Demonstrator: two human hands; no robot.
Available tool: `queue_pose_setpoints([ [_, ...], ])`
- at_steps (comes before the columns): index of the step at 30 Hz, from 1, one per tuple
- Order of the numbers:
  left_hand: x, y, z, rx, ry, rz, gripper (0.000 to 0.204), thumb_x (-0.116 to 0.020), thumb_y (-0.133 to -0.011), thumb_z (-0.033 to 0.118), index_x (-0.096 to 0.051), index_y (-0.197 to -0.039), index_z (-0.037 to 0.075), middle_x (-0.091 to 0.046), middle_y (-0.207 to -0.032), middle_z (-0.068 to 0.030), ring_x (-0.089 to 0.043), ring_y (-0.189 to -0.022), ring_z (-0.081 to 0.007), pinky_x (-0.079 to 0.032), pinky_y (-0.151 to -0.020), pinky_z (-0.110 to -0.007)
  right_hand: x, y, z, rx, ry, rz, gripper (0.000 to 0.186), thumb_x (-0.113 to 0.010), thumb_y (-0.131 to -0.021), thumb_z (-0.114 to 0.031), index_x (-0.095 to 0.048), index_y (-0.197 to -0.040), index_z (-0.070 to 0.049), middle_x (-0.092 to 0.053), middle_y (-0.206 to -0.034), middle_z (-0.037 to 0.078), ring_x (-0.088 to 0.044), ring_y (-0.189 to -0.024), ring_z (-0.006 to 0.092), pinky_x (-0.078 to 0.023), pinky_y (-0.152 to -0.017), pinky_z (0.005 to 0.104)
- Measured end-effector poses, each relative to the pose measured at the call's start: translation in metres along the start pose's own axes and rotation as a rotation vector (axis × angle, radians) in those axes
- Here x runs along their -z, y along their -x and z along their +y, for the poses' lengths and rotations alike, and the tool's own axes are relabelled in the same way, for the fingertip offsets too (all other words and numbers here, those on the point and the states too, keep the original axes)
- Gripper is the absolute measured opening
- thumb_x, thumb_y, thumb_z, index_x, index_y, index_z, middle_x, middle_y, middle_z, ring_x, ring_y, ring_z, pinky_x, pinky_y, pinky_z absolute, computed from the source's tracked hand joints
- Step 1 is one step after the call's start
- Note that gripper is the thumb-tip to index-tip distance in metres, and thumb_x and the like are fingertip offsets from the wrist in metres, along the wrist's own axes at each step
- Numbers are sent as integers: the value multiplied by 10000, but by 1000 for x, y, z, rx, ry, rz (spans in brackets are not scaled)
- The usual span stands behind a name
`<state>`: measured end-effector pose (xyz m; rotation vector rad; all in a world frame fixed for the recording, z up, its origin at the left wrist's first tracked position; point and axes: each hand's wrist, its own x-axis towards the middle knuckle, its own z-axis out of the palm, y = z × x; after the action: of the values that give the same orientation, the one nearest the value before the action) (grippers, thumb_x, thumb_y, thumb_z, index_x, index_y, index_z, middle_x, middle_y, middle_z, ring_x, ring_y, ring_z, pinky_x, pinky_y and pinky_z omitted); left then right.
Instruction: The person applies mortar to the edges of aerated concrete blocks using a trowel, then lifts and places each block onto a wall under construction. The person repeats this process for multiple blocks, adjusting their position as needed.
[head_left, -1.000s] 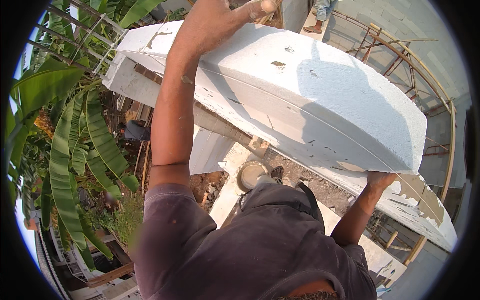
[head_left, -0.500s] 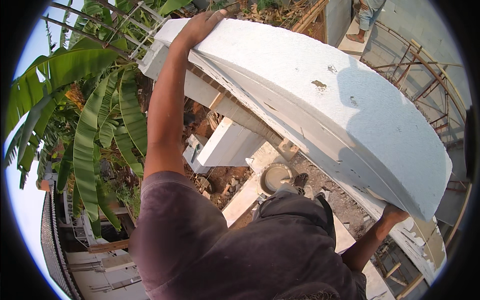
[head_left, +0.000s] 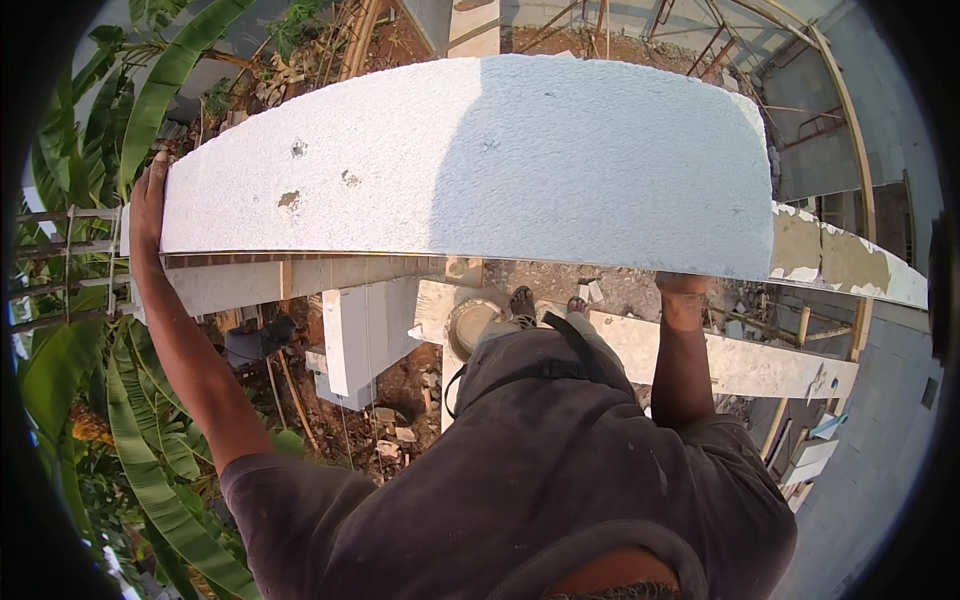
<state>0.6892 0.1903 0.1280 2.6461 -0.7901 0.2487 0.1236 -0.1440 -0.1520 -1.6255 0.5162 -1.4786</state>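
Note:
A large white aerated concrete block (head_left: 480, 170) spans the view in front of me, its rough top face partly shaded and marked by a few small chips. My left hand (head_left: 150, 205) presses against its left end, fingers along the end face. My right hand (head_left: 684, 284) is under the near edge towards the right; its fingers are hidden beneath the block. The block lies along a wall top, whose mortar-smeared surface (head_left: 845, 258) shows beyond its right end. Whether the block rests fully on that wall cannot be seen.
A round bucket (head_left: 476, 326) stands beside my feet on a pale platform (head_left: 750, 358). Another white block (head_left: 370, 335) is at the lower left, above rubble. Steel bars (head_left: 65, 265) stick out at the left among banana leaves (head_left: 150, 470). A bamboo pole (head_left: 850, 130) rises at the right.
My view has turned, so the block now lies level across it rather than slanting. My left hand has shifted from the block's top corner to its end face. My right hand stays beneath it.

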Motion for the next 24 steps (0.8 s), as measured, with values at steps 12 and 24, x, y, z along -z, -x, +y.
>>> queue_pose_setpoints([
  [12,2,3,19,93,46,-32,806,-425,-932,671,-628,-1178,-69,-664,-1096,-238,-618,-988,-308,-439,-923,-388,20,-24,-22,-294,237,-108,671,-436,-984,-456,-352,-1462,9,-372,-1491,234,-379,-1371,348,-354,-1083,458],
  [24,2,8,11,29,105,-100,793,-414,-921,683,-676,-1125,-38,-696,-1019,-206,-647,-932,-288,-459,-878,-356,22,-63,-14,-184,40,-36,690,-585,-885,-477,-440,-1386,-25,-529,-1341,150,-530,-1200,289,-431,-999,447],
])
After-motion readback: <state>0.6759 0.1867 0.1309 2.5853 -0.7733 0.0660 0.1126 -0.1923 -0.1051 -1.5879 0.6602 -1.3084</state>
